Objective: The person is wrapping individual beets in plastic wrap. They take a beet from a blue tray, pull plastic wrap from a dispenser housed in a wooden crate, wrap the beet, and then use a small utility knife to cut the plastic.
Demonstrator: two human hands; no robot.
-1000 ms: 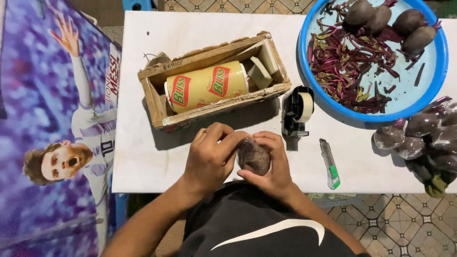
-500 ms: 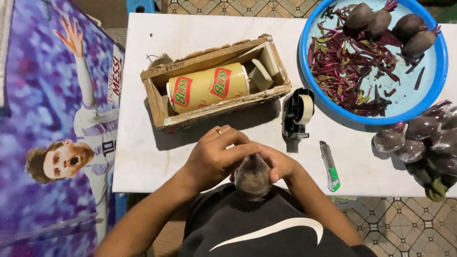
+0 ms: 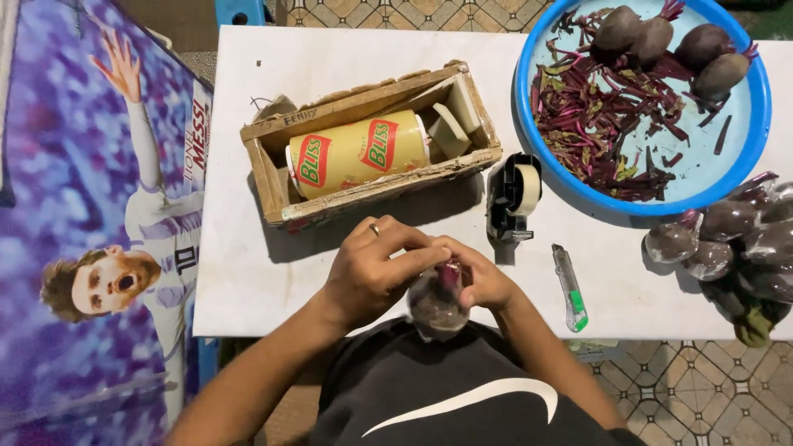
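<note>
Both hands meet at the near table edge, over the lap. Left hand is curled over the top of a wrapped beet, fingers closed on it; right hand cups it from the other side, fingertips pinching near the reddish stem end. The beet sits in clear film, held off the table — probably so the film can be pulled round it freely.

Just beyond the hands: wooden box holding a yellow film roll lying lengthwise, likely a dispenser cradle. Right of it, a tape dispenser, then a green-handled utility knife, both within easy right-hand reach.

Far right edge: pile of already wrapped beets, grouped apart from the rest. Blue basin behind them holds bare beets plus trimmed stems and leaf scraps.

A printed purple poster lies left of the table.
</note>
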